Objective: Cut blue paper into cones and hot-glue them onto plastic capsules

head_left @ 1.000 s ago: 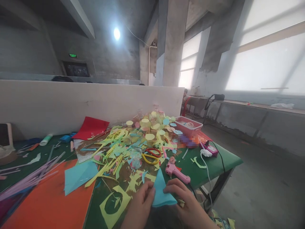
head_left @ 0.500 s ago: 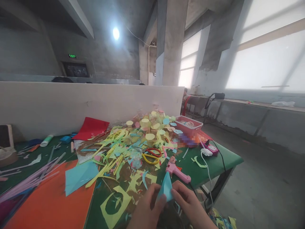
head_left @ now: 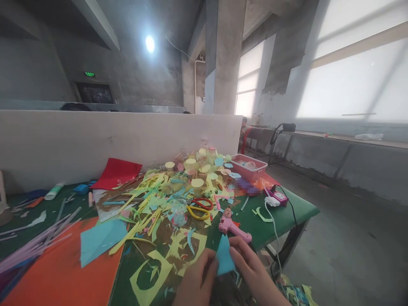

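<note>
Clamps folded blue paper (head_left: 225, 258) with fingers and thumb of the left hand (head_left: 198, 275) at its left edge and with the right hand (head_left: 250, 262) at its right, held at the near side of a cluttered green desk (head_left: 302, 208). Points its tip away, toward a pink glue gun (head_left: 235, 230) just beyond. Looks over red-and-yellow scissors (head_left: 200, 218) beside a clear cup (head_left: 179, 208), then, farther, over a heap of paper discs (head_left: 197, 183). Faces a pink box (head_left: 251, 173) at far right and a red sheet (head_left: 117, 175) at far left. Has an orange sheet (head_left: 63, 272) near, to the left, partly under a blue sheet (head_left: 102, 239).
</note>
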`<state>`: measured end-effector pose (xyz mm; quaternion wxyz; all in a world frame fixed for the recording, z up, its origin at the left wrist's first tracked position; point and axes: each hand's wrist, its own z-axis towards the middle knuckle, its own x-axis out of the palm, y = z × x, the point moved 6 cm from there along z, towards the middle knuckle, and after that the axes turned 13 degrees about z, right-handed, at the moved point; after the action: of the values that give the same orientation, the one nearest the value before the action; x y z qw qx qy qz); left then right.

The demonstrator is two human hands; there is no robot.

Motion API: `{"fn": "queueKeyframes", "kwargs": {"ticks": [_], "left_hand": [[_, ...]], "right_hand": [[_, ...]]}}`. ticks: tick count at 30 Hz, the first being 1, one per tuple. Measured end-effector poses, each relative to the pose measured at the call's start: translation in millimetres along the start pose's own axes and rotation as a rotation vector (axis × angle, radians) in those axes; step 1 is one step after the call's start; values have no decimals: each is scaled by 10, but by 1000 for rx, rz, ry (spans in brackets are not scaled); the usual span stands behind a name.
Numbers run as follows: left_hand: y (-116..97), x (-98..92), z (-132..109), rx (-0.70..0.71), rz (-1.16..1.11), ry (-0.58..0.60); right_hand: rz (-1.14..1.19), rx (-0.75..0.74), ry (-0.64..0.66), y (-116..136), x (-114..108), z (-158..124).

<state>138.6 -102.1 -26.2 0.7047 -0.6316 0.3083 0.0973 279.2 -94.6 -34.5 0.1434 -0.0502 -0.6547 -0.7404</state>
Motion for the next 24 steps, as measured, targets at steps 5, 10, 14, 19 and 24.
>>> {"fn": "queueKeyframes", "kwargs": {"ticks": [5, 10, 14, 19, 24], "left_hand": [[-79, 11, -15, 67, 31, 25], [-86, 26, -30, 78, 38, 25], [-69, 27, -21, 75, 75, 0], [-39, 22, 2, 43, 123, -21], [-76, 0, -12, 28, 139, -8]], "right_hand": [[-68, 9, -59, 4, -33, 22], [-71, 19, -63, -32, -50, 35], [-70, 22, -55, -26, -45, 34], [-73, 0, -67, 57, -15, 15], [-107, -8, -86, 77, -26, 3]]}}
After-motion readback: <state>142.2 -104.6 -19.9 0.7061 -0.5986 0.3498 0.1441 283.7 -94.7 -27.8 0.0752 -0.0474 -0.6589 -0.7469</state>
